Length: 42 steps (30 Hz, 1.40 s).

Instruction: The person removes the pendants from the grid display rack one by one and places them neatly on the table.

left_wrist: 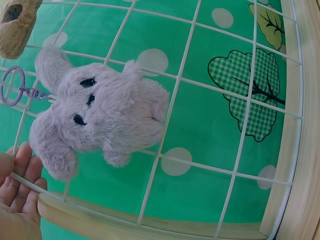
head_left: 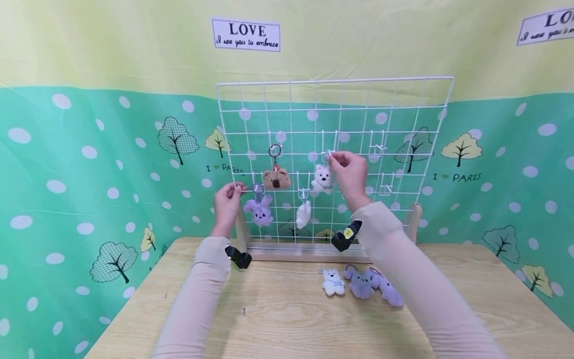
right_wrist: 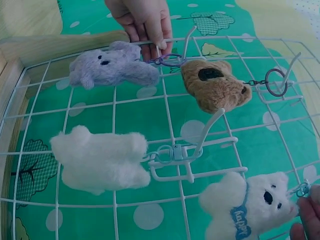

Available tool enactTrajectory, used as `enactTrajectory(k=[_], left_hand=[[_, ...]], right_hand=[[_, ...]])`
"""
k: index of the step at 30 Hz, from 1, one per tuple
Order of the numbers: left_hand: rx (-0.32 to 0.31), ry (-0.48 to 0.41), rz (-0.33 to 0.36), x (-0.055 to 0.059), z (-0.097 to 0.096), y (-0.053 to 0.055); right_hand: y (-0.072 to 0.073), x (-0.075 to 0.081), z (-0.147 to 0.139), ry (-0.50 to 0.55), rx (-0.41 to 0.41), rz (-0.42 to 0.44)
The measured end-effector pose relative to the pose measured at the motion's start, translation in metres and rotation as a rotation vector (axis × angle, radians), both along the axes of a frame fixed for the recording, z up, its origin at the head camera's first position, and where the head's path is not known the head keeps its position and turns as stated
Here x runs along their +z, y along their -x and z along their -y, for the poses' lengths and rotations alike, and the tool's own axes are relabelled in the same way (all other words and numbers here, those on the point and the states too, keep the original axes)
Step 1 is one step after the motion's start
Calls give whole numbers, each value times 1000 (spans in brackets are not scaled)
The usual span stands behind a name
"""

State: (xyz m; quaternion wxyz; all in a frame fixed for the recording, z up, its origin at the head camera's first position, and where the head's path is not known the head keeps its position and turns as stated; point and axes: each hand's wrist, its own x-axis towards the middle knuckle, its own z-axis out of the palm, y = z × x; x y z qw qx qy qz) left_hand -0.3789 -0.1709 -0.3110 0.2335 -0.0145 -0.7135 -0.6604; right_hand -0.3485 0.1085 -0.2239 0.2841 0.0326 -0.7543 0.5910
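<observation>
A: Where is the white bear keychain [head_left: 323, 179]?

B: Upright against the white wire grid [head_left: 335, 81], right of the brown bear keychain [head_left: 276, 178]. The right hand [head_left: 351, 172] pinches its clasp [right_wrist: 302, 189] beside a hook [head_left: 329, 151]; whether the clasp is over the prong cannot be told.

A: Why grip the clasp?

B: Probably so the plush body hangs free below and the small metal part stays controllable.

A: And the left hand [head_left: 228, 202]?

B: Its thumb and fingers pinch the grid's left edge wire, beside the lavender bunny keychain [head_left: 261, 210], presumably to steady the grid on its wooden base [head_left: 309, 255].

A: Why are three plush keychains [head_left: 360, 285] on the table [head_left: 287, 319]?

B: They lie on the near side of the base, seemingly for easy reach by the right hand.
</observation>
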Motion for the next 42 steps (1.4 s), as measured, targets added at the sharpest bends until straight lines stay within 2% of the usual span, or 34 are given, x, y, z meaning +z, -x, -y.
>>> enactTrajectory(k=[4, 11, 26, 34, 42], left_hand=[[1, 2, -2, 0, 0, -1], [-2, 2, -13, -2, 0, 1], [-6, -25, -5, -2, 5, 1], [-6, -14, -7, -3, 4, 1], [-4, 4, -6, -1, 2, 1]], right_hand=[[-3, 0, 0, -17, 11, 1], [-10, -3, -5, -44, 81, -66], [-37, 7, -12, -68, 193, -56], [-41, 11, -17, -51, 238, -111], [-54, 3, -28, -113, 278, -189]])
